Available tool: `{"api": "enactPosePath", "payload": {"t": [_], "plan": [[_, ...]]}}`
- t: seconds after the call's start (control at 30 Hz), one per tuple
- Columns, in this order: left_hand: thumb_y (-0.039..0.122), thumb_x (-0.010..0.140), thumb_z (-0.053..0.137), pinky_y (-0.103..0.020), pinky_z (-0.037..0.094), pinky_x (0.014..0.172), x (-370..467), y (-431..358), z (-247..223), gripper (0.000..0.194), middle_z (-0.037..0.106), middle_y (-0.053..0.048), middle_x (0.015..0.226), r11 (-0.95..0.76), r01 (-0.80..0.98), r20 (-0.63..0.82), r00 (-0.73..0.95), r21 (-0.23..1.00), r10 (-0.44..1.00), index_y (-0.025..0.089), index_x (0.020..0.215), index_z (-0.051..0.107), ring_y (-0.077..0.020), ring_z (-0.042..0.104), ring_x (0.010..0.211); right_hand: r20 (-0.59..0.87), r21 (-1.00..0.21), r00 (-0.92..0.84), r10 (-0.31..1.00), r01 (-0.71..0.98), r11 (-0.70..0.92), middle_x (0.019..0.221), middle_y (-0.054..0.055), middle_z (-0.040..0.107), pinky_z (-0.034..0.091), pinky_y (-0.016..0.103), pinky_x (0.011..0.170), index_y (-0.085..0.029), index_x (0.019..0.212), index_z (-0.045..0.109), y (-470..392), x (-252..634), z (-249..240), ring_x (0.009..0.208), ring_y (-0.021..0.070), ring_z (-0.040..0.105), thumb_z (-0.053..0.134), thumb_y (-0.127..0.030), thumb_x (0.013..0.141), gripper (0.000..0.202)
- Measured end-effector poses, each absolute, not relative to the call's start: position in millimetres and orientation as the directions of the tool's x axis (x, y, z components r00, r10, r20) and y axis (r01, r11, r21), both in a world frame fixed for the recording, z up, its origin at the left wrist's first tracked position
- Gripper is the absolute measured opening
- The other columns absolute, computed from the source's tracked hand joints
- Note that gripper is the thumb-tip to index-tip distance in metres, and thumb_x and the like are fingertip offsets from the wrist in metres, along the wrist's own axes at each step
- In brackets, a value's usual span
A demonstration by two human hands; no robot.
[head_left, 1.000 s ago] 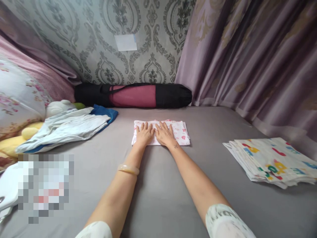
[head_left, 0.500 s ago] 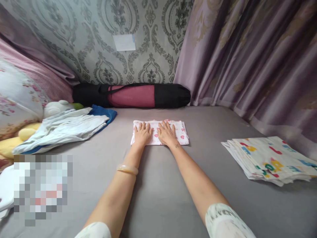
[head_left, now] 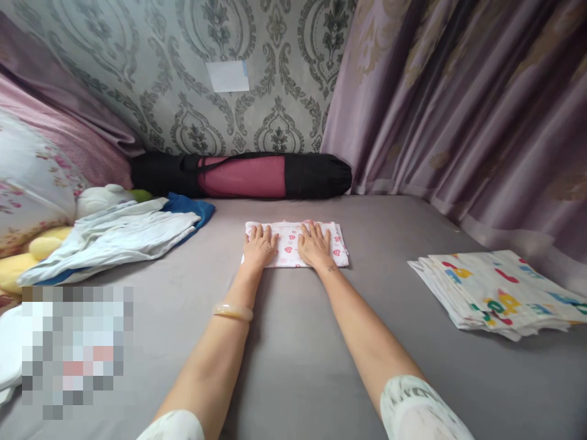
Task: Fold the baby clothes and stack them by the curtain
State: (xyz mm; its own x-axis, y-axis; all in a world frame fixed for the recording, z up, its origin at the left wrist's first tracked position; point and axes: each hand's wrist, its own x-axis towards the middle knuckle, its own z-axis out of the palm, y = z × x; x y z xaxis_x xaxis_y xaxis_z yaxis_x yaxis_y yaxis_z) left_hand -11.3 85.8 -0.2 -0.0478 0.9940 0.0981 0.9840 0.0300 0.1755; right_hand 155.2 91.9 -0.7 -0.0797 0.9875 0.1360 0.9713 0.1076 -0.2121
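A white cloth with pink hearts (head_left: pixel 288 249), folded into a flat rectangle, lies on the grey bed sheet (head_left: pixel 293 342) in the middle of the head view. My left hand (head_left: pixel 260 245) rests flat on the cloth's left part, fingers spread and pointing away from me. On its right part my right hand (head_left: pixel 315 244) lies the same way, palm down with the fingers apart. A strip of the heart print shows between the two hands. Neither hand grips the fabric. A pale bangle (head_left: pixel 233 311) circles my left wrist.
A stack of folded letter-print cloths (head_left: pixel 499 293) lies at the right. Crumpled pale and blue clothing (head_left: pixel 123 235) is at the left beside a yellow plush toy (head_left: pixel 39 253). Along the wall stretches a black and maroon long bag (head_left: pixel 243 176). Purple curtains (head_left: pixel 435 91) hang at the right.
My hands have slid a little apart across the cloth, the left one leftward and the right one rightward. More of the heart print shows between them.
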Motion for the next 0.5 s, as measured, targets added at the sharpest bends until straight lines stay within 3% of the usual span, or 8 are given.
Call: {"api": "enactPosePath", "payload": {"t": [0.13,0.23,0.5], "plan": [[0.045,0.099,0.018,-0.053,0.015,0.119,-15,86,1,0.062,0.029,-0.015,0.158,0.072,0.982,0.157,-0.1,0.177,0.982,0.013,0.148,0.039,-0.0308,0.018,0.148,0.171,-0.218,-0.015,0.985,0.974,0.053,0.159,0.013,0.027,0.005,0.053,0.118,-0.013,0.15,0.036,95,166,2,0.147,0.0273,0.018,0.022,-0.033,0.1,0.056],[0.046,0.098,0.016,-0.054,0.019,0.118,-19,87,0,0.064,0.028,-0.016,0.159,0.092,0.974,0.091,-0.113,0.205,0.989,0.012,0.148,0.038,-0.0307,0.02,0.148,0.203,-0.211,0.068,0.977,0.977,-0.024,0.157,0.017,0.029,0.007,0.051,0.118,-0.005,0.148,0.038,98,176,-2,0.147,0.0289,0.02,0.024,-0.033,0.099,0.057],[0.047,0.098,0.014,-0.055,0.02,0.117,-20,88,2,0.065,0.021,-0.016,0.161,0.105,0.963,0.004,-0.11,0.248,0.994,0.014,0.15,0.031,-0.0291,0.018,0.149,0.186,-0.234,0.092,0.978,0.971,-0.047,0.155,0.015,0.035,0.014,0.045,0.117,-0.007,0.147,0.039,98,183,-6,0.145,0.0281,0.023,0.028,-0.032,0.099,0.056]]}}
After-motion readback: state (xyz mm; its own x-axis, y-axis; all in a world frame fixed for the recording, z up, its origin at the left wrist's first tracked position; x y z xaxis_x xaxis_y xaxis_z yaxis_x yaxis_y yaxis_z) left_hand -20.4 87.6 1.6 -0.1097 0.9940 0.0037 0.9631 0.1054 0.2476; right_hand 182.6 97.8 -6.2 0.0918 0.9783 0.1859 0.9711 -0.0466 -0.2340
